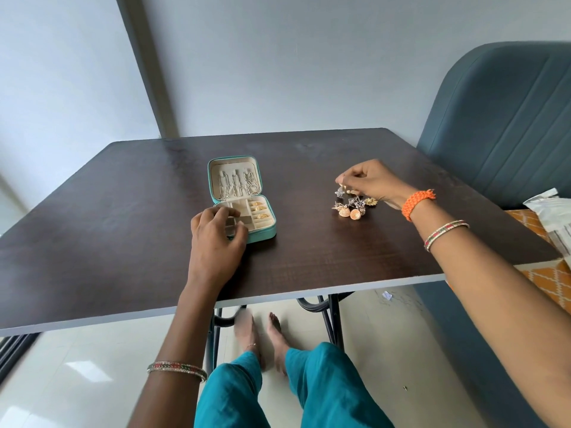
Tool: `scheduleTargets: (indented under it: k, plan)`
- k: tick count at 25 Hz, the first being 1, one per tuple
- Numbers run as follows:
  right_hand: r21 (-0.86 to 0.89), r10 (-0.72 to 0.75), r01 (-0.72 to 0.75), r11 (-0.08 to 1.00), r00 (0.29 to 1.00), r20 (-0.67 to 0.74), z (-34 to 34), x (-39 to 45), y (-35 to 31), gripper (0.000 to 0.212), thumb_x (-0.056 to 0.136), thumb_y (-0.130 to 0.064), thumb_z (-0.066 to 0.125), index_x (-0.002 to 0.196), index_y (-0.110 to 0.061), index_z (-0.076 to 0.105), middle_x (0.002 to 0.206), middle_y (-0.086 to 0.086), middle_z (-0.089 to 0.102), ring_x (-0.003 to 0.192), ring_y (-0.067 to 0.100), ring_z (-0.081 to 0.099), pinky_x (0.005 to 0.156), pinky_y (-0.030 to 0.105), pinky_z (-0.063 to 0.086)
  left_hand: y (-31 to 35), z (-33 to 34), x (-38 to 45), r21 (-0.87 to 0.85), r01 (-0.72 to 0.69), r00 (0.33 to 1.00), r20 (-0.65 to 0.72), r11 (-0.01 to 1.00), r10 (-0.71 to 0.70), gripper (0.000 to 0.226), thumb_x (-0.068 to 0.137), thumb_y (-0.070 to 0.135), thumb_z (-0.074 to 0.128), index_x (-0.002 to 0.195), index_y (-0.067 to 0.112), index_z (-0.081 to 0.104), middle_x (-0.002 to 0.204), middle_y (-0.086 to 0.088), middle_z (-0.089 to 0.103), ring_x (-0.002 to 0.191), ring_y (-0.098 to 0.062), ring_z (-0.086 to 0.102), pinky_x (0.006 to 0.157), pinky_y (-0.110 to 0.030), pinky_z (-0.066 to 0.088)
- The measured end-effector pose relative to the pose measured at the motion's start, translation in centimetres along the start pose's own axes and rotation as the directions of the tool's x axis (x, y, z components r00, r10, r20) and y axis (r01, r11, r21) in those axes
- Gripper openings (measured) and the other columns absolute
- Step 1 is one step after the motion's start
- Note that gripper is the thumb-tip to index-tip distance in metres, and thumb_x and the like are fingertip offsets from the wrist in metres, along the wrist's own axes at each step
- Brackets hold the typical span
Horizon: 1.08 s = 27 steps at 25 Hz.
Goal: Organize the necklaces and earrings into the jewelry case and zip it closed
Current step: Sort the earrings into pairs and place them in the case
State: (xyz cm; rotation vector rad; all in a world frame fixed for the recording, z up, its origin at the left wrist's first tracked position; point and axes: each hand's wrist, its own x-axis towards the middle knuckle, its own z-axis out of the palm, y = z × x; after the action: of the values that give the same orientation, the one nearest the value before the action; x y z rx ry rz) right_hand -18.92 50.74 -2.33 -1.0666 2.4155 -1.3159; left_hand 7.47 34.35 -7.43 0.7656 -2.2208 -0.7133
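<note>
Lying open, teal jewelry case [261,234]; right-hand fingers [347,180] pinching seemingly an earring [340,189], left-hand fingers [230,222] loosely curled.

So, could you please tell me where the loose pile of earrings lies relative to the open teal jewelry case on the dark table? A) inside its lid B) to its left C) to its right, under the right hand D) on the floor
C: the loose pile of gold and silver earrings sits on the dark wooden table, right of the open teal jewelry case, where the right hand pinches one piece.

head | 1 view | looks forward-down | table [123,242] close below
</note>
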Motion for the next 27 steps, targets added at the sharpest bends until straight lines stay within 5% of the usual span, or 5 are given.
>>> scheduleTargets:
  k: [5,8,14,20,27]
  plan:
    - [-0.136,-0.006,0.014,0.991,0.998,0.058,-0.8,0.0,0.2,0.01,0.085,-0.016,0.068,0.086,-0.007,0.071,0.085,0.018,0.071,0.07,0.018,0.064,0.072,0.032,0.054,-0.1,0.0,0.1,-0.002,0.003,1.0,0.004,1.0,-0.003,0.027,0.091,0.023,0.053,0.115,0.014,0.06,0.129,-0.006,0.051,0.128,-0.021,0.029,0.1,-0.035,0.037]
    - [-0.16,0.01,0.007,0.987,0.995,0.103,-0.8,-0.2,-0.3,0.006,0.084,-0.011,0.07,0.087,-0.006,0.069,0.077,0.013,0.069,0.063,0.015,0.066,0.06,0.02,0.055,-0.1,0.0,0.1,0.0,0.001,1.0,0.003,1.0,-0.001,0.027,0.09,0.023,0.053,0.115,0.014,0.06,0.128,-0.006,0.051,0.127,-0.021,0.029,0.1,-0.035,0.037]
    - [0.455,0.269,-0.306,0.836,0.952,0.145,-1.1,-0.9,-1.4,0.018,0.091,0.001,0.055,0.103,0.013,0.06,0.087,0.015,0.063,0.068,0.017,0.058,0.054,0.02,0.056,0.1,0.0,0.0,-0.002,0.0,1.0,-0.009,1.0,0.0,0.026,0.09,0.021,0.052,0.114,0.014,0.06,0.128,-0.006,0.052,0.127,-0.021,0.029,0.095,-0.025,0.03]
    - [0.533,0.358,-0.427,0.731,0.904,0.233,-1.0,-1.1,-1.8,0.027,0.09,0.012,0.049,0.116,0.015,0.054,0.088,0.014,0.06,0.075,0.016,0.058,0.056,0.019,0.057,0.5,-0.2,-0.1,0.002,0.013,1.0,0.009,1.0,-0.013,0.026,0.091,0.021,0.052,0.115,0.015,0.059,0.13,-0.006,0.051,0.129,-0.021,0.028,0.092,-0.024,0.03]
    - [-0.236,0.134,-0.094,0.967,0.978,0.159,-1.1,-1.3,-1.9,0.021,0.084,0.004,0.062,0.097,-0.009,0.072,0.075,0.0,0.06,0.066,0.01,0.053,0.049,0.013,0.043,0.5,-0.2,0.0,0.004,0.011,1.0,0.011,1.0,-0.011,0.026,0.091,0.022,0.052,0.115,0.016,0.059,0.131,-0.005,0.051,0.129,-0.021,0.028,0.092,-0.024,0.031]
